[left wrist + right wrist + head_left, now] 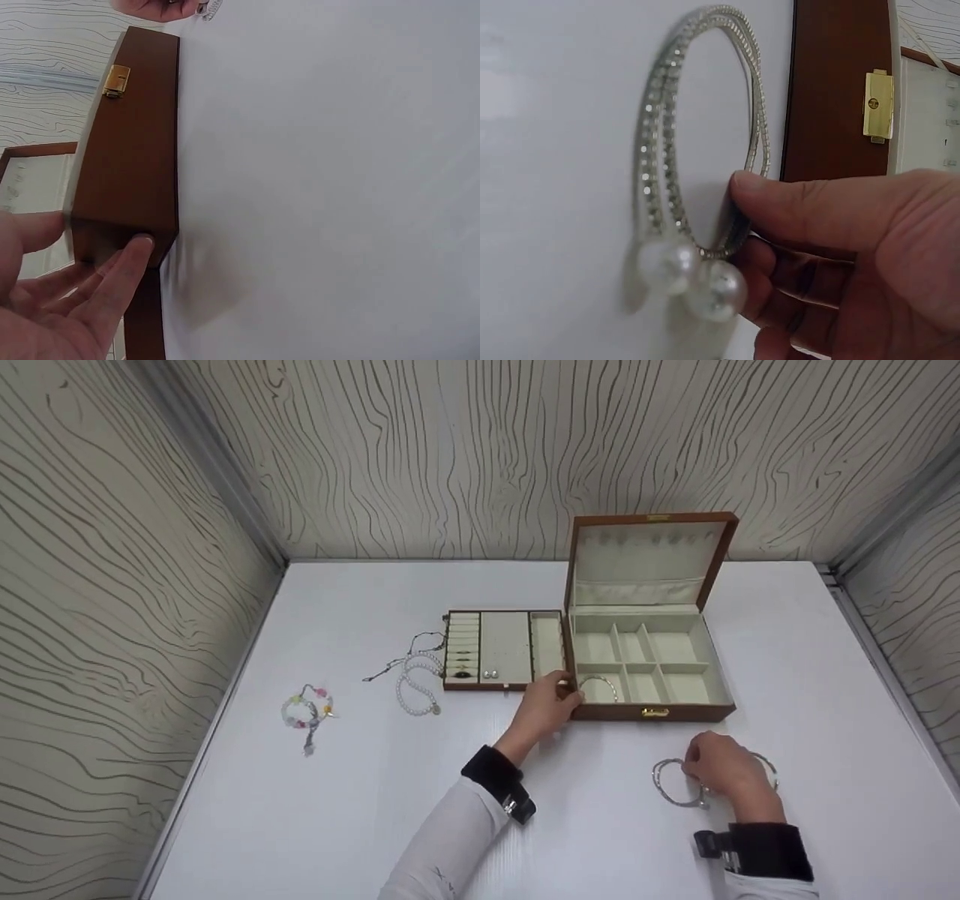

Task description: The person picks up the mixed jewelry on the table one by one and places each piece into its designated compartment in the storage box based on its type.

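A brown jewelry box [652, 711] stands with its lid raised, its inside split into pale compartments. My left hand [546, 706] grips its front left corner; the left wrist view shows the thumb at the top rim and fingers [120, 289] against the side. A thin round bracelet [616, 690] leans in the front left compartment. In front of the box, my right hand [726, 765] pinches a silver rhinestone bracelet [660, 142] between thumb and fingers. Two large pearls [718, 291] finish its ends. Another bracelet [772, 769] lies partly hidden behind the right hand.
Left of the box sits a shallow jewelry tray [504, 645] with ring slots, rings and stud earrings [490, 675]. Farther left lie a pearl necklace [409, 690], a dark cord bracelet [390, 666] and a colorful beaded bracelet [292, 721]. Patterned walls [450, 457] bound the white table [360, 825].
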A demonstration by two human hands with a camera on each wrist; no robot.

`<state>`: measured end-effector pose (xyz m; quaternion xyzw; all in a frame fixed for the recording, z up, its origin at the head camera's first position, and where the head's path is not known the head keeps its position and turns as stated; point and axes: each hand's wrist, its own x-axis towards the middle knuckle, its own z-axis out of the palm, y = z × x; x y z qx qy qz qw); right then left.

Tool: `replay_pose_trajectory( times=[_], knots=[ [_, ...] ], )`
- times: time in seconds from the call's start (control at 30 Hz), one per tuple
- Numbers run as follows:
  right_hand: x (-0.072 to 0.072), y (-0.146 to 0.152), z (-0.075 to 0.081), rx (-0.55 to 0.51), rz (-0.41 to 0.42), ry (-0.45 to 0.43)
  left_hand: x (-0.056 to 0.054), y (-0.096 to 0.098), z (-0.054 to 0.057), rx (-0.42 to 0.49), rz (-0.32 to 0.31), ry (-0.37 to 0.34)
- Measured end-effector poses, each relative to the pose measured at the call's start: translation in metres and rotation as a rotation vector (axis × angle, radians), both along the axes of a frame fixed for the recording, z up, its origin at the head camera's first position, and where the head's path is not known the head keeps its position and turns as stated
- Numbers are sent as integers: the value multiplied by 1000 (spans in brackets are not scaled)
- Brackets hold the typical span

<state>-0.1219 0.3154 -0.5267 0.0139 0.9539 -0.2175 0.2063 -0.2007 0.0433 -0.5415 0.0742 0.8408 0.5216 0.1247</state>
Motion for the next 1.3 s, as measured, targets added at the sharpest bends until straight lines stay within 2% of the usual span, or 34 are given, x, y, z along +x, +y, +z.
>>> replay_pose_trajectory(
  times=[0.13,0.33,0.47,0.63,0.8,1.03,1.3],
  knots=[
    [1,-1,-1,4,28,4,1,1,1,-20,14,1],
    [1,-2,2,5,51,41,3,4,4,-118,11,39],
    [0,-2,5,-5,46,89,3,5,3,-124,17,40],
    [-1,-3,6,-104,30,157,3,5,2,-111,16,38],
    [-2,-4,8,-185,29,162,3,4,1,-114,4,37],
    [-4,-7,21,-253,14,170,3,3,1,-86,-4,28],
    [-11,-7,33,-348,-41,233,4,3,1,-117,-18,40]
  ],
)
